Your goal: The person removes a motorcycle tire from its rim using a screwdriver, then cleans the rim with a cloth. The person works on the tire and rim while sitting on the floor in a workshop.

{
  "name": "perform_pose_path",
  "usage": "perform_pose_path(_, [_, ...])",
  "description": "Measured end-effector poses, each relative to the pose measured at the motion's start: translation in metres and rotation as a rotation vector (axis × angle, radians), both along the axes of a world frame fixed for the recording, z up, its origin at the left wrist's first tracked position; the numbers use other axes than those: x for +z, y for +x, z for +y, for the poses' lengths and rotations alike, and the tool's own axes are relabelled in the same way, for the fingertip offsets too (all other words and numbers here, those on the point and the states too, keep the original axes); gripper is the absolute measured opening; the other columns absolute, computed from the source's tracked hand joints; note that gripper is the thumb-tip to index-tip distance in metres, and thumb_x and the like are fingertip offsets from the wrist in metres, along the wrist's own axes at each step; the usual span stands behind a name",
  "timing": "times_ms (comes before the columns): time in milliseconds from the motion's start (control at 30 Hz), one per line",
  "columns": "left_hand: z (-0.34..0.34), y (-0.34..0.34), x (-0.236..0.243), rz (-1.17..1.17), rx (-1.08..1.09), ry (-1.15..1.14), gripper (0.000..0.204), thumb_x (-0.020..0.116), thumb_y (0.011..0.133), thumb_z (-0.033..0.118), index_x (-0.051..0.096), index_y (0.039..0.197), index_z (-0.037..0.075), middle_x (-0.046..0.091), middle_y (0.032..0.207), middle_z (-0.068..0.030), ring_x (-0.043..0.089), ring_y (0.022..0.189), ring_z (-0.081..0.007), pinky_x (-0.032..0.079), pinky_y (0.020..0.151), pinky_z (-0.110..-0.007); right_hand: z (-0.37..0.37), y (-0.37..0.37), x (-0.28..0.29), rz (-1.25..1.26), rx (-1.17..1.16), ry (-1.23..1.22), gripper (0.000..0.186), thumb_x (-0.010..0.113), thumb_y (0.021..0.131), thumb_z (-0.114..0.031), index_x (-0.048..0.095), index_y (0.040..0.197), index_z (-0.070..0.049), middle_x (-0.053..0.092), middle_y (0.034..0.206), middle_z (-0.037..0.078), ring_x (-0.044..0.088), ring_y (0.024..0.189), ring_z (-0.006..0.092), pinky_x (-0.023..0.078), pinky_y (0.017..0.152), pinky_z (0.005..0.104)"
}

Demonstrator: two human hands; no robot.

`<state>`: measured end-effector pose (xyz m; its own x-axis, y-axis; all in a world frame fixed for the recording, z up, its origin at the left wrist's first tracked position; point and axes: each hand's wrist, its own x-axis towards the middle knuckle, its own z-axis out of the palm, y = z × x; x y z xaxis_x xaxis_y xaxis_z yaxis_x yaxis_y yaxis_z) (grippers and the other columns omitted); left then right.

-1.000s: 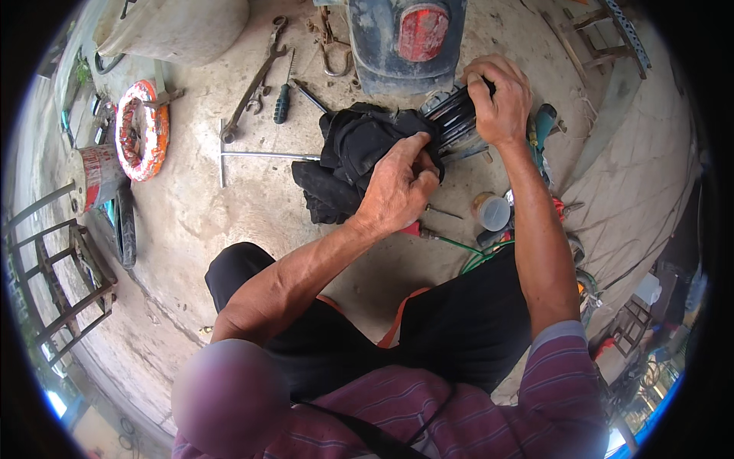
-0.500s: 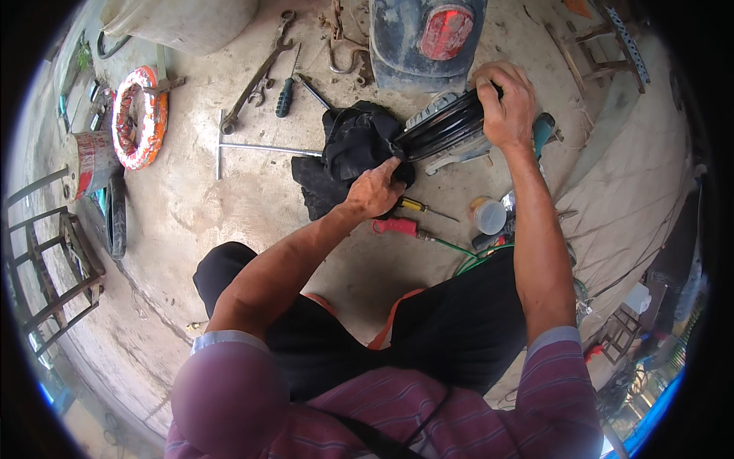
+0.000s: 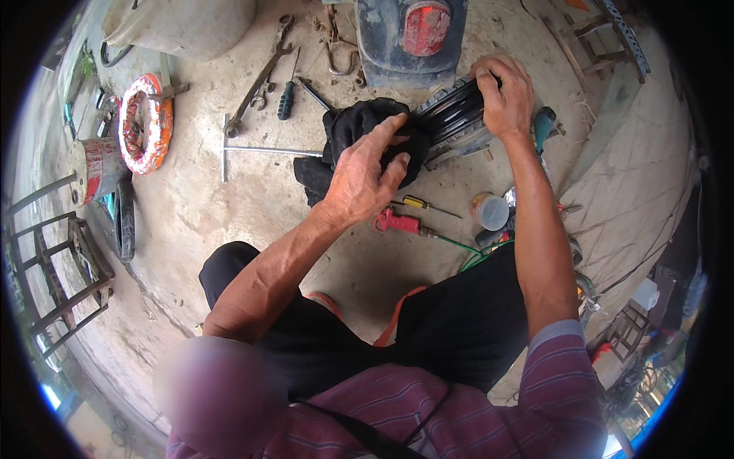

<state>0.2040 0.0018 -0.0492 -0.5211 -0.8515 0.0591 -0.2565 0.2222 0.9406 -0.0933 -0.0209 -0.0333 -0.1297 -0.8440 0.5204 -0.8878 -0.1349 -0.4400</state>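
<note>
My right hand (image 3: pixel 506 98) grips the upper right edge of a glossy black, ribbed round part (image 3: pixel 456 115) that looks like a wheel rim tilted on its side. Behind and below that part shows a grey, tread-like surface, mostly hidden. My left hand (image 3: pixel 364 176) is held with its fingers apart over the bundled black cloth (image 3: pixel 353 122), near the part's left end. It appears to hold nothing. Close by my left hand lie a yellow-handled screwdriver (image 3: pixel 415 202) and a red air gun (image 3: pixel 397 222) on a green hose (image 3: pixel 460 245).
Left of the cloth are a T-handle wrench (image 3: pixel 264 149), a large spanner (image 3: pixel 260 80) and a dark-handled screwdriver (image 3: pixel 286 101). A dusty mudguard with a red lamp (image 3: pixel 427 30) stands ahead. A plastic tub (image 3: pixel 492 212) sits at right, an orange-white wrapped ring (image 3: pixel 166 126) at left.
My left hand has lifted from the black part's lower left end, come nearer and spread its fingers. My right hand stays on the part. The view has shifted slightly.
</note>
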Motion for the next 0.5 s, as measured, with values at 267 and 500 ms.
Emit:
perform_pose_path(267, [-0.008,0.000,0.007,-0.249,0.053,-0.050,0.051,0.085,0.093,0.019,0.065,0.137,0.004,0.073,0.121,-0.0181,0.075,0.109,-0.0373,0.059,0.096,-0.043,0.005,0.007,-0.001,0.056,-0.016,-0.005,0.024,0.066,0.092,-0.030,0.079,0.096,-0.010,0.077,0.104,0.006,0.068,0.105,0.0348,0.050,0.098,0.0463])
perform_pose_path(500, [-0.007,-0.035,-0.060,-0.426,0.010,-0.235,0.074,0.092,0.080,0.026,0.052,0.138,0.003,0.064,0.122,-0.0174,0.062,0.120,-0.0406,0.053,0.100,-0.051,0.004,0.014,0.002,0.058,-0.008,-0.006,0.026,0.066,0.093,-0.032,0.079,0.097,-0.010,0.077,0.107,0.008,0.068,0.108,0.0354,0.049,0.101,0.0474])
